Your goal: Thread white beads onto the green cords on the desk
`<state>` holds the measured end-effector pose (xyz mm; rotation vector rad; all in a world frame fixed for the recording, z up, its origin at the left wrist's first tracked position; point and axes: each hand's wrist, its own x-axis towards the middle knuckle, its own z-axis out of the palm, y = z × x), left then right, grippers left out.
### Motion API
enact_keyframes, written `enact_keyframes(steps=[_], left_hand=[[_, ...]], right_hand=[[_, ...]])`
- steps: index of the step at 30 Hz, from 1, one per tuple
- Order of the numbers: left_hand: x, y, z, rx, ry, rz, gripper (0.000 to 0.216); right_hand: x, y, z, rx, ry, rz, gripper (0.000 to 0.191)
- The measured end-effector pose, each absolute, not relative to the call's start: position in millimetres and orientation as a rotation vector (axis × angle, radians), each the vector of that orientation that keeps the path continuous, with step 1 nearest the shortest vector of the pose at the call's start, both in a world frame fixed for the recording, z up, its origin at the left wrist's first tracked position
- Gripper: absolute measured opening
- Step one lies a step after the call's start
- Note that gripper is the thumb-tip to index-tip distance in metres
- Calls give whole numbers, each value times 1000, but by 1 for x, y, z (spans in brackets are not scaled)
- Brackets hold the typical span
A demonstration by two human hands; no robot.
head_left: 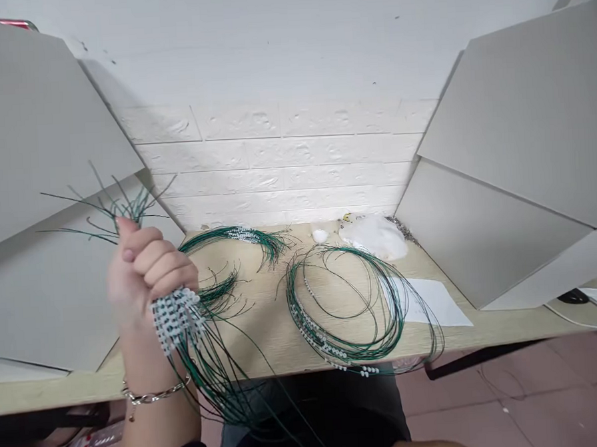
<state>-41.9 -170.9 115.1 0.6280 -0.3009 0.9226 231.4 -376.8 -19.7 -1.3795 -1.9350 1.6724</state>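
Left hand (148, 265) — gripping green beaded wire bundle (178, 320)

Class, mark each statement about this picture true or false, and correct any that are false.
1. The left hand grips a bundle of green strands strung with white beads. True.
2. A chain bracelet sits on the left wrist. True.
3. The white paper lies on the floor. False: the sheet of white paper lies on the light wooden table.
4. The floor is green carpet. False: it is a pinkish tile floor.
5. A coil of green strands lies on the table. True.
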Motion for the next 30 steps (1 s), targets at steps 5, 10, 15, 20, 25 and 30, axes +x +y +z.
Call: enact_keyframes(steps=[5,10,15,20,25,30], left_hand=[[-21,-184,110,669,-227,847,48],[1,-192,102,682,39,918,49],[17,-198,93,636,173,1038,50],[22,-200,82,558,218,1099,44],[33,-205,73,496,355,1233,40],[42,-205,61,480,528,1423,35]], right_hand=[[231,-354,-2,-1073,-1948,1683,78],[188,-318,32,-962,-1564,1522,62],[141,-294,37,-1006,-1455,1517,31],[128,-290,17,-1097,-1294,1448,35],[116,-296,-1,-1223,-1207,1130,36],[104,-295,-6,-1109,-1059,1020,29]])
